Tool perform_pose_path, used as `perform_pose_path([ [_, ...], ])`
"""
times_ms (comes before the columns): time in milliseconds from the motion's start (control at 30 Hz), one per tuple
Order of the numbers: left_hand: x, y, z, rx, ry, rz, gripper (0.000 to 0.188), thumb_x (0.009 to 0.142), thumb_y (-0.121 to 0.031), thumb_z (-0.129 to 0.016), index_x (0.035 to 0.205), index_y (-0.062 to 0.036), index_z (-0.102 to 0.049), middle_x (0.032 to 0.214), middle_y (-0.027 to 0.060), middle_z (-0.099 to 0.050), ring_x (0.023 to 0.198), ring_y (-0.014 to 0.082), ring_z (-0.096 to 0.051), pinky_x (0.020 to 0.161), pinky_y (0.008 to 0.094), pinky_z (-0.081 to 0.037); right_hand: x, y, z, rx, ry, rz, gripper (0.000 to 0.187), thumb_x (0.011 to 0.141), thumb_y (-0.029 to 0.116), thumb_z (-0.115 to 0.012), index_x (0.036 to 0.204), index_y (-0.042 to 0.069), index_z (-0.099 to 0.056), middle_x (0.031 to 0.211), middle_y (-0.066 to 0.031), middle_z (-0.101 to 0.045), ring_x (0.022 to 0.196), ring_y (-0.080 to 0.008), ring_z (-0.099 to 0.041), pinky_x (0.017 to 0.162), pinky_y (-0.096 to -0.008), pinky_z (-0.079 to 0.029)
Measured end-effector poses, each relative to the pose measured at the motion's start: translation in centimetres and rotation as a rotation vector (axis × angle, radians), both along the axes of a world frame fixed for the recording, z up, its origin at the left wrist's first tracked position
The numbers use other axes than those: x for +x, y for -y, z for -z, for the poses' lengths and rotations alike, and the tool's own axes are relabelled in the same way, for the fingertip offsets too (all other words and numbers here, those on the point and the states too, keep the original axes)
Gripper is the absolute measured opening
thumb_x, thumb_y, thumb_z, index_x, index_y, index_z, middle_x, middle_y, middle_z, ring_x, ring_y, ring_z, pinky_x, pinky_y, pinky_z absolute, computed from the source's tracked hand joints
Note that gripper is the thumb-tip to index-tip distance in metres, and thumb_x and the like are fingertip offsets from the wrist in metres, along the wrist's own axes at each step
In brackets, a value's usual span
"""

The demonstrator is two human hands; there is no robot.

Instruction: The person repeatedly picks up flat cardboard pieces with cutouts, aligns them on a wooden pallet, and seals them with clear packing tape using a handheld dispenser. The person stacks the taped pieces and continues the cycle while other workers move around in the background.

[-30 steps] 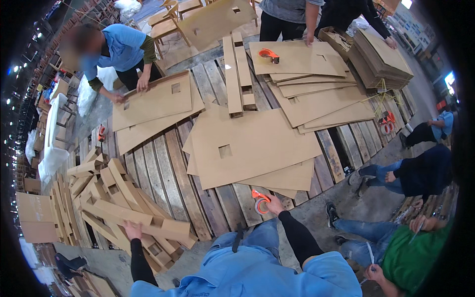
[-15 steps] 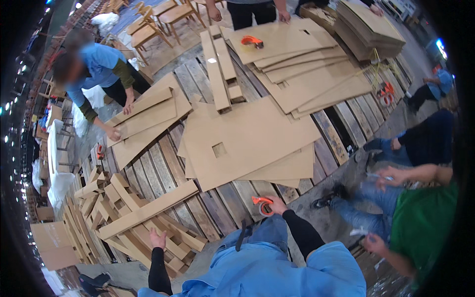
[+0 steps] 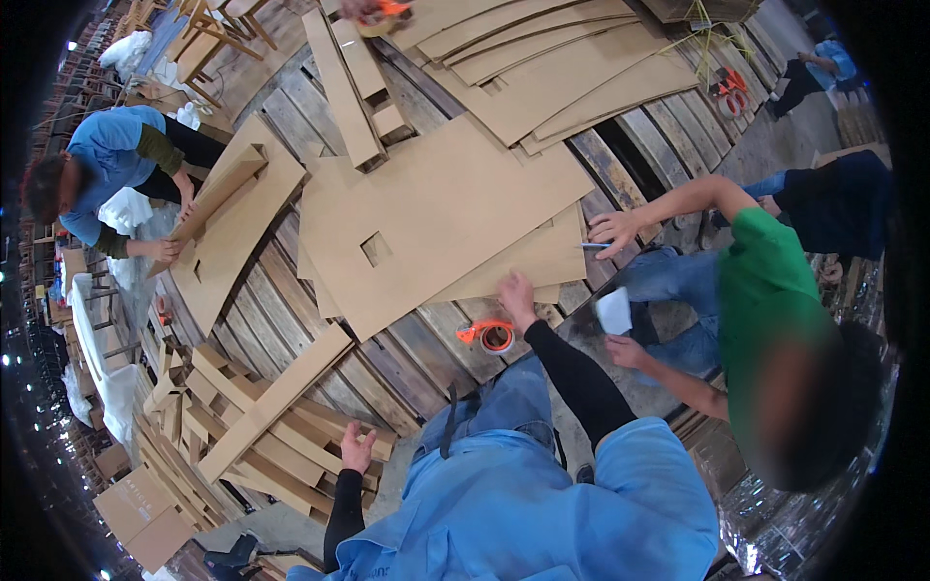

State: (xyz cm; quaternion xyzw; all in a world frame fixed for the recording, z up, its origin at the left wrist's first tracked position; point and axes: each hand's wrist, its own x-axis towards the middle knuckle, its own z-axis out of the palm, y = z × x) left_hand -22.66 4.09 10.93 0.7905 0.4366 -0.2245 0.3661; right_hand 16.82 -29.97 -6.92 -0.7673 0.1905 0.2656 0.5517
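My left hand is held with its fingers apart beside the pile of folded cardboard strips, holding nothing. A long folded cardboard strip lies across that pile. My right hand is stretched forward, empty, at the near edge of the flat cardboard sheets; whether it touches them I cannot tell. The large top cardboard sheet has a square cut-out, and a smaller sheet shows beneath it. An orange tape dispenser sits on the wooden slats, just left of my right wrist.
At the far left a co-worker in blue folds a cardboard sheet. Close on my right, a person in green reaches over the slats with a pen, holding white paper. Stacked cardboard sheets and another tape dispenser lie beyond.
My right hand has let go of the tape dispenser and moved forward to the sheets. The person in green has leaned in and reached across. The co-worker has raised a cardboard flap.
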Motion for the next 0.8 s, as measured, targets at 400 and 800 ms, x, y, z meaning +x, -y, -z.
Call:
perform_pose_path([
  [400,-3.1,-0.4,0.9,-0.085,0.058,-0.302,0.067,0.091,-0.023,-0.081,0.143,0.0065,-0.051,0.138,0.0205,-0.064,0.122,0.0267,-0.062,0.101,0.0384,-0.051,8.2,-8.1,-2.4,0.551,-0.339,0.685,0.052,0.089,0.020,-0.080,0.133,0.005,-0.057,0.128,-0.0103,-0.066,0.107,-0.0226,-0.066,0.091,-0.0490,-0.055],
  [800,22.7,9.1,-9.0,0.719,0.311,0.848,0.040,0.072,-0.008,-0.078,0.109,-0.0074,-0.063,0.158,0.0217,-0.043,0.142,0.0434,-0.043,0.116,0.0554,-0.035,-7.6,-9.4,-17.5,0.830,-0.412,0.509,0.037,0.097,0.015,-0.071,0.131,0.006,-0.061,0.122,-0.0094,-0.069,0.105,-0.0221,-0.069,0.079,-0.0428,-0.062],
])
